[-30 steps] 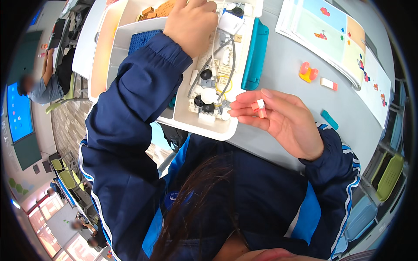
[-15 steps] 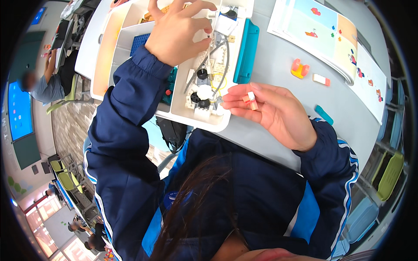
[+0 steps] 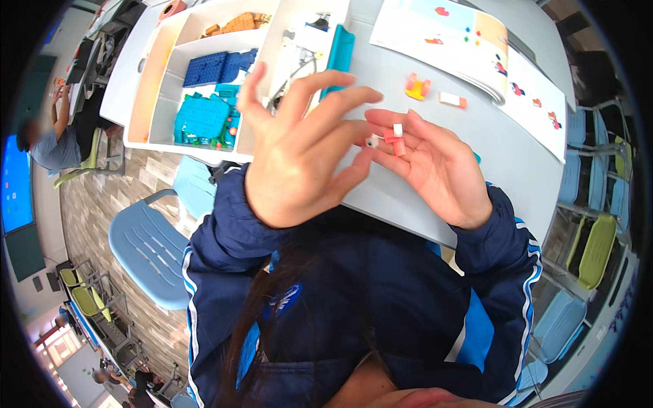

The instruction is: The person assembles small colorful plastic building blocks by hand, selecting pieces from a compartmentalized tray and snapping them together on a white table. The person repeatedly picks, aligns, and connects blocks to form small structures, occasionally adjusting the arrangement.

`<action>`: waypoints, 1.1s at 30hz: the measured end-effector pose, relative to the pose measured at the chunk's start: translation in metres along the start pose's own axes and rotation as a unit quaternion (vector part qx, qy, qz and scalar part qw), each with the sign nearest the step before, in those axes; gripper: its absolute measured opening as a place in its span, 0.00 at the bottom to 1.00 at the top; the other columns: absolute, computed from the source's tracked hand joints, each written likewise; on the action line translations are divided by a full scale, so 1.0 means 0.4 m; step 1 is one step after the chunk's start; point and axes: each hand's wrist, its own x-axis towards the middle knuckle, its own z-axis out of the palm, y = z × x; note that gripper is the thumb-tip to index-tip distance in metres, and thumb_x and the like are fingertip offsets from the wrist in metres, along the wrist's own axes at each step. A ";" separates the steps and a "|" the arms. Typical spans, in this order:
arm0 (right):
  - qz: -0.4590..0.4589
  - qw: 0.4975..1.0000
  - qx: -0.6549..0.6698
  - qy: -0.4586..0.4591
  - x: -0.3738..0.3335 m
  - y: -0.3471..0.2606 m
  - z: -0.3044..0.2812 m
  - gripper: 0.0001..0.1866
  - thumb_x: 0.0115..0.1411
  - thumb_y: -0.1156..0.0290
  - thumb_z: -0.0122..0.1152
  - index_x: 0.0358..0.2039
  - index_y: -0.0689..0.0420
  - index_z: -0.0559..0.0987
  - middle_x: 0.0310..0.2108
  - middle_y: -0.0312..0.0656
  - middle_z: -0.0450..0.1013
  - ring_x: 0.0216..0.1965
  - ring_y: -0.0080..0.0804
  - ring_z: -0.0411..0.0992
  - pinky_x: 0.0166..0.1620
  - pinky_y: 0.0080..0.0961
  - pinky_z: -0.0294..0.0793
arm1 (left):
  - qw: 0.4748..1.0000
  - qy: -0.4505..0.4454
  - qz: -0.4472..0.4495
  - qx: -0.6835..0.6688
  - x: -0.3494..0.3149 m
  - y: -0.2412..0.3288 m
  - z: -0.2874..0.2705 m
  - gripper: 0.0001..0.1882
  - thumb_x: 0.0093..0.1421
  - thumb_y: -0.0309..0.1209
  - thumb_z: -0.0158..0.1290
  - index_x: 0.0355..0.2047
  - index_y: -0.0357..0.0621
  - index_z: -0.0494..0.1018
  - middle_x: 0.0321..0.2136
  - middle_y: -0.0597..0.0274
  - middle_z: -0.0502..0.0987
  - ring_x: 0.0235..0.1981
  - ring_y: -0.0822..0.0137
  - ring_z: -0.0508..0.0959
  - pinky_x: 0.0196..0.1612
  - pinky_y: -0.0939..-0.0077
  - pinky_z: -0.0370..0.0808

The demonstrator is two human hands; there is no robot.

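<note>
My left hand point(image 3: 296, 153) reaches across to my right hand, its thumb and a finger pinching a small white eye piece point(image 3: 371, 141) with a dark dot. The other fingers are spread. My right hand point(image 3: 445, 166) lies palm up with curled fingers, holding a small coral-and-white brick build point(image 3: 396, 141). The eye piece is right beside this build; I cannot tell whether they touch. Past my right hand on the table lie a yellow-and-coral brick piece point(image 3: 417, 87) and a white-and-coral brick point(image 3: 452, 100).
A white sorting tray point(image 3: 155, 102) on the left holds teal bricks point(image 3: 203, 117), navy plates point(image 3: 207, 69) and orange bricks point(image 3: 239, 23). A teal strip point(image 3: 340, 58) lies along its right side. An open picture booklet point(image 3: 442, 51) is at far right. A blue chair point(image 3: 149, 245) stands left.
My left hand has come out of the tray toward my right hand, now with the white eye piece in its fingertips. The build in my right hand is turned differently. The whole view has shifted.
</note>
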 end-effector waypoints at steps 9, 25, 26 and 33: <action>-0.152 0.887 -0.426 0.087 -0.125 0.038 -0.195 0.16 0.70 0.76 0.56 0.57 0.65 0.77 0.51 0.48 0.79 0.51 0.36 0.78 0.54 0.27 0.78 | 0.983 -0.111 -0.073 -0.126 -0.077 0.089 0.208 0.10 0.47 0.27 0.66 0.29 0.49 0.78 0.46 0.71 0.80 0.48 0.63 0.73 0.54 0.53 0.56; -0.305 0.675 -0.662 0.110 -0.111 0.060 -0.256 0.20 0.58 0.84 0.66 0.52 0.60 0.82 0.46 0.47 0.80 0.42 0.38 0.79 0.43 0.28 0.80 | 0.954 -0.091 -0.105 -0.265 -0.087 0.071 0.346 0.10 0.51 0.28 0.67 0.34 0.51 0.79 0.39 0.74 0.79 0.44 0.67 0.73 0.52 0.64 0.58; -0.308 0.669 -0.668 0.110 -0.114 0.056 -0.257 0.20 0.58 0.84 0.66 0.52 0.60 0.82 0.46 0.47 0.80 0.42 0.38 0.79 0.43 0.28 0.80 | 0.954 -0.088 -0.100 -0.267 -0.087 0.071 0.347 0.10 0.51 0.28 0.67 0.34 0.51 0.80 0.39 0.74 0.79 0.43 0.67 0.73 0.51 0.65 0.58; -0.341 0.565 -0.746 0.085 -0.129 0.030 -0.284 0.20 0.51 0.80 0.74 0.46 0.62 0.84 0.46 0.45 0.79 0.49 0.44 0.76 0.50 0.34 0.78 | 0.957 -0.086 -0.094 -0.260 -0.085 0.069 0.342 0.13 0.50 0.27 0.68 0.37 0.50 0.81 0.40 0.73 0.79 0.42 0.67 0.73 0.50 0.66 0.59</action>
